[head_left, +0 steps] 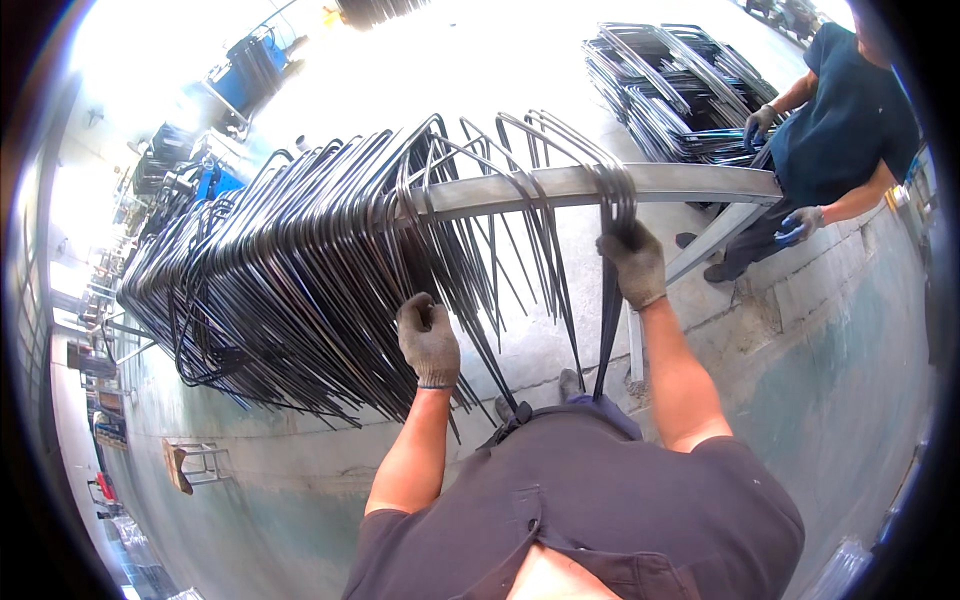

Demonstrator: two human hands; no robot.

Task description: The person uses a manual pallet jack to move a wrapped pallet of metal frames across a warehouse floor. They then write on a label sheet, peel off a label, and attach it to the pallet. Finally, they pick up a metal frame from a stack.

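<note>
Nearest, the left hand (428, 342), gloved, has its fingers (420, 312) curled shut on a rod of the big hanging bundle of bent rods (290, 290); the glove's back faces up and the grip sits at the bundle's near edge. That bundle spreads away to the left of those fingers and beyond them, its loops hooked over a grey steel rail (560, 187).

To the right, a little farther out, the right hand (632, 262), also gloved, is closed around a small bunch of rods (612, 215) just below the rail; these rods run from above the fingers, over the rail, and down past them toward the person's body. A few loose rods (540, 240) hang between the two hands, apart from both.

Beyond the right fingers the rail runs on to a co-worker (850, 130) in a dark shirt, whose blue-gloved hand (800, 225) is near the rail's far end. Behind that person's other hand (758, 125) lies a stack of rods (670, 90) on the concrete floor (820, 340).
</note>
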